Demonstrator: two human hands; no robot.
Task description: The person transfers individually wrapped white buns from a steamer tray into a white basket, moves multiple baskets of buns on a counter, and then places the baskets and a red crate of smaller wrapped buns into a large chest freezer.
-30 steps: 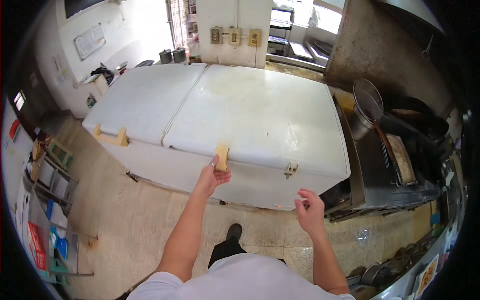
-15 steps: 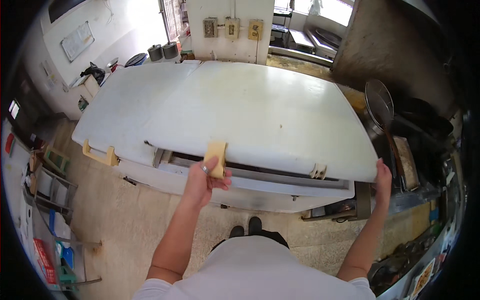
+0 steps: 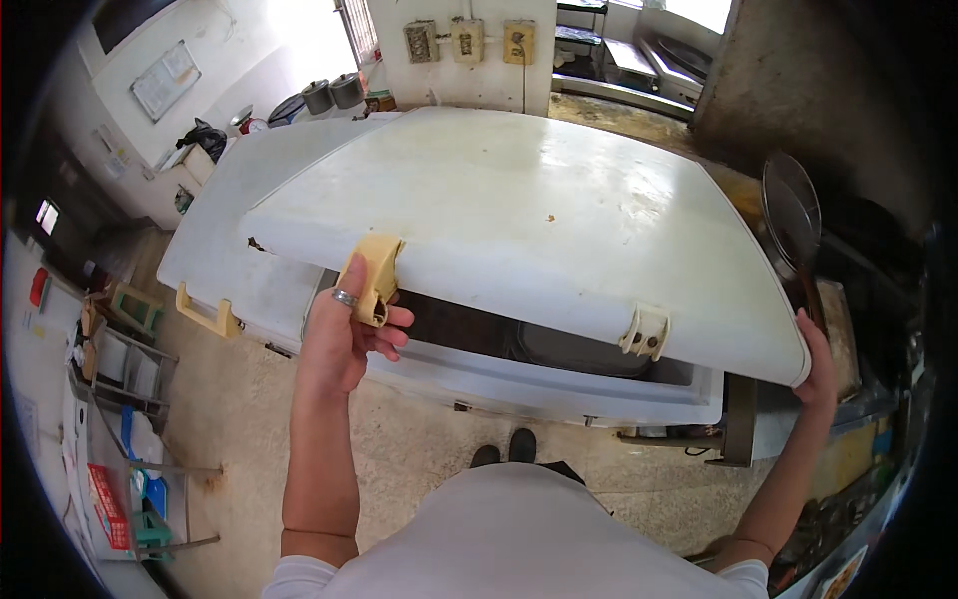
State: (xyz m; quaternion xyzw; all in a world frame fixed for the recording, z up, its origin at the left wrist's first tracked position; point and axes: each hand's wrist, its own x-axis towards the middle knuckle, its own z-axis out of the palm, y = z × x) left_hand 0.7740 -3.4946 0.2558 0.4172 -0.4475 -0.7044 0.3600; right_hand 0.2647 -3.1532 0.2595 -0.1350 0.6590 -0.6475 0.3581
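Observation:
A white chest freezer (image 3: 559,385) stands before me, its right-hand lid (image 3: 499,200) tilted up along the front edge. My left hand (image 3: 339,334), with a ring on one finger, is closed around a broken yellow handle piece (image 3: 381,262) on that edge. At the lid's front right corner, my right hand (image 3: 818,357) grips the edge, fingers partly hidden. Between the hands, a bare cream handle bracket (image 3: 647,331) remains fixed to the lid. Through the gap a dark interior shows, with what looks like a tray or container (image 3: 584,349) inside.
The freezer's left lid (image 3: 230,235) lies closed, with a whole yellow handle (image 3: 208,311). On the right, a long-handled strainer (image 3: 791,205) stands by dark cookware. Metal racks with a red basket (image 3: 108,507) are at far left. Wall switches (image 3: 467,42) are beyond the freezer.
The right-hand lid has risen at the front and the gap beneath it has widened, showing more of the inside. Both hands have kept hold and moved with it.

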